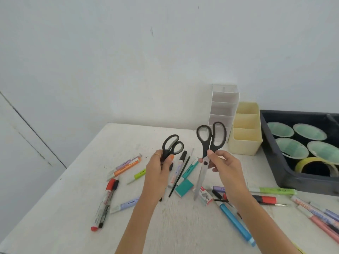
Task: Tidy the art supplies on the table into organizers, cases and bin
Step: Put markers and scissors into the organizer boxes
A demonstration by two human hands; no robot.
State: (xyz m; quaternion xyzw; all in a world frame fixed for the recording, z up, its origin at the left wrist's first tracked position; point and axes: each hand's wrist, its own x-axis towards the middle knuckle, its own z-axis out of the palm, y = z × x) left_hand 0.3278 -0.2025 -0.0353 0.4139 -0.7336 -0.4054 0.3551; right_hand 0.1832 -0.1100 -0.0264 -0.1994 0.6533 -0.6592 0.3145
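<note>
My left hand (159,166) grips a small pair of black-handled scissors (172,146), handles up, above the table's middle. My right hand (222,165) pinches a larger black-handled pair of scissors (211,139) near the pivot, handles up and blades pointing down toward me. Behind them stand a white tiered organizer (222,107) and a cream three-part organizer (244,142). A dark bin (275,162) at the right holds several tape rolls (291,150).
Several markers and pens lie scattered on the white table (73,189): a red-capped marker (108,195) at the left, an orange one (126,167), a teal eraser box (184,187), a blue pen (236,222) and pink pens at the right edge. A wall rises behind.
</note>
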